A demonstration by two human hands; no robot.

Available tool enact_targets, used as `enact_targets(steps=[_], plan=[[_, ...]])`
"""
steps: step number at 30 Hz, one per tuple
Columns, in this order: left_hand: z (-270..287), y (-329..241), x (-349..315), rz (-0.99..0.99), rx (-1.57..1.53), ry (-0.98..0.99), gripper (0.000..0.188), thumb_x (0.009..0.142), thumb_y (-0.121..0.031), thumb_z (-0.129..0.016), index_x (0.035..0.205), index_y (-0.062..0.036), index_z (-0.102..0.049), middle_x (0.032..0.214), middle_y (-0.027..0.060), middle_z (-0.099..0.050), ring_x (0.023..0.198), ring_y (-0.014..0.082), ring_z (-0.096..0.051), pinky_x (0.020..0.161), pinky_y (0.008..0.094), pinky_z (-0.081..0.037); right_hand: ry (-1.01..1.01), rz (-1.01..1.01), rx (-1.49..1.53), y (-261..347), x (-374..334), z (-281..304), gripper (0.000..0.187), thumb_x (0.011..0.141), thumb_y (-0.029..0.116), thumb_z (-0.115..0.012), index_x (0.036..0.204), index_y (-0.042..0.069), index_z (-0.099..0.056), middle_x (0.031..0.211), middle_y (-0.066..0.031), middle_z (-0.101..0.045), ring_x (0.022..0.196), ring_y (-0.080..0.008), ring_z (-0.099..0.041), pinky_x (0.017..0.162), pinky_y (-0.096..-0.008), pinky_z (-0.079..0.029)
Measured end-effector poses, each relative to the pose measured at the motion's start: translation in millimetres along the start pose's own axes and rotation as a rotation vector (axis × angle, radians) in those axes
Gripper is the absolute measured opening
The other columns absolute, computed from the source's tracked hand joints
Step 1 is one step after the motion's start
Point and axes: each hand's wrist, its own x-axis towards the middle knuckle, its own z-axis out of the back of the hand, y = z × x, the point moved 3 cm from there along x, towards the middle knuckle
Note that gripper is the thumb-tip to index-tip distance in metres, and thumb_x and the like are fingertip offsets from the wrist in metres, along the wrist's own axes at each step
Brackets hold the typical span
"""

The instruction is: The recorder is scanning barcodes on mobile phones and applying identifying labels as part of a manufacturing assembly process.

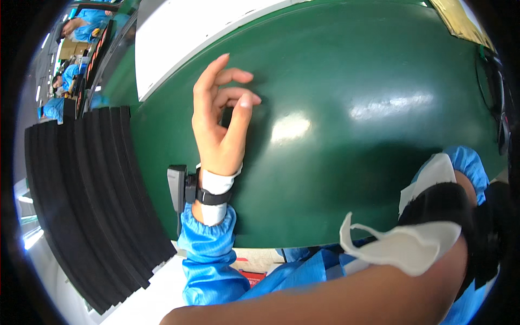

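Observation:
My left hand point(221, 116) is over the green tabletop point(336, 179), loosely curled, with fingers apart and no object clearly in it. A dark patch shows between thumb and palm; whether it is shadow or a thing I cannot tell. A white wrap and a black strap with a small grey-black device point(179, 187) circle that wrist, above a blue sleeve point(208, 238). My right hand point(325, 287) is raised very near, crossing the lower right; its fingers are not visible. At its wrist are a black band point(439, 203) and a loose white wrap point(411, 246).
Black ribbed strips point(86, 200) stand along the left side. A white panel point(179, 38) lies at the table's far left edge. Yellowish wrapping point(460, 21) and a black cabled object point(501, 103) sit at the far right. People in blue work point(81, 27) at the upper left.

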Motion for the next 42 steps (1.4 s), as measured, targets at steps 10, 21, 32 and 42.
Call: enact_targets(steps=[10,21,32,42], plan=[[6.7,-4.2,-10.4,-0.008,-0.003,0.015,0.056,0.102,-0.002,-0.061,0.157,-0.0019,-0.046,0.128,0.0157,-0.065,0.093,0.0171,-0.070,0.086,0.0307,-0.055,0.049,-0.066,0.007,0.8,1.9,-4.3,0.029,0.075,0.023,-0.080,0.103,0.018,-0.079,0.080,-0.0024,-0.067,0.062,-0.0169,-0.061,0.053,-0.0290,-0.044],[11.6,-1.7,-2.6,-0.022,-0.034,0.029,0.058,0.099,-0.004,-0.063,0.155,-0.0025,-0.047,0.126,0.0141,-0.067,0.093,0.0179,-0.071,0.086,0.0321,-0.057,0.089,-0.092,0.033,-7.2,14.1,22.9,0.026,0.078,0.020,-0.078,0.105,0.018,-0.079,0.080,-0.0023,-0.067,0.063,-0.0168,-0.062,0.054,-0.0284,-0.044],[-0.8,30.0,-19.5,-0.026,-0.246,0.236,0.040,0.100,-0.015,-0.064,0.139,-0.0059,-0.064,0.128,0.0151,-0.066,0.120,0.0300,-0.063,0.105,0.0419,-0.051,-0.254,-0.263,-0.404,-170.5,13.7,-3.4,0.028,0.086,0.006,-0.067,0.112,0.009,-0.076,0.094,-0.0101,-0.069,0.077,-0.0338,-0.070,0.072,-0.0480,-0.056],[-2.4,31.7,-21.1,-0.130,-0.143,0.210,0.038,0.099,-0.016,-0.064,0.136,-0.0056,-0.065,0.131,0.0149,-0.067,0.121,0.0315,-0.064,0.104,0.0400,-0.052,-0.221,-0.173,-0.481,-176.5,4.8,-4.9,0.022,0.079,0.005,-0.071,0.099,0.007,-0.081,0.089,-0.0107,-0.073,0.081,-0.0300,-0.070,0.075,-0.0428,-0.054]])
